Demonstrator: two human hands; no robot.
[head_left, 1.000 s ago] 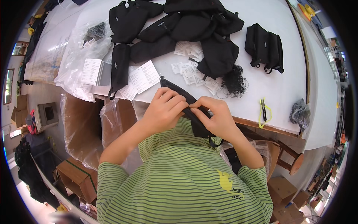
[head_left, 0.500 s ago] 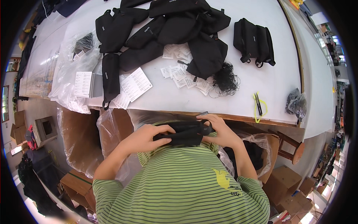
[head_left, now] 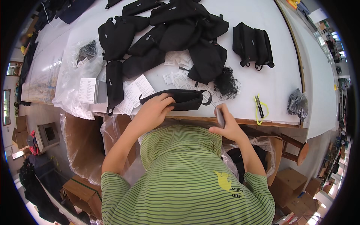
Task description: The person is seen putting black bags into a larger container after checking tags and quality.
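A long black zip pouch (head_left: pixel 187 104) lies at the table's front edge, its mouth gaping upward and a loop strap on its right end. My left hand (head_left: pixel 155 110) is closed on the pouch's left part, thumb outside and fingers over the rim. Just right of the strap, my right hand (head_left: pixel 228 125) pinches a flat grey card (head_left: pixel 220 117) seen nearly edge-on. A thin line seems to run from the card toward the strap. Behind the pouch lie small white tags (head_left: pixel 176 78) and a tangle of black strings (head_left: pixel 227 83).
More black pouches (head_left: pixel 180 33) are heaped at the back, with a separate pair (head_left: pixel 253 45) to the right. Printed sheets (head_left: pixel 138 90), a card stack (head_left: pixel 88 90) and a plastic bag (head_left: pixel 71 93) lie left. Black snips (head_left: pixel 259 107) with a yellow cord lie right. Cartons (head_left: pixel 82 146) stand below.
The pouch has moved from against my body forward onto the table edge, its mouth now showing. My right hand has left the pouch and shifted right with the card.
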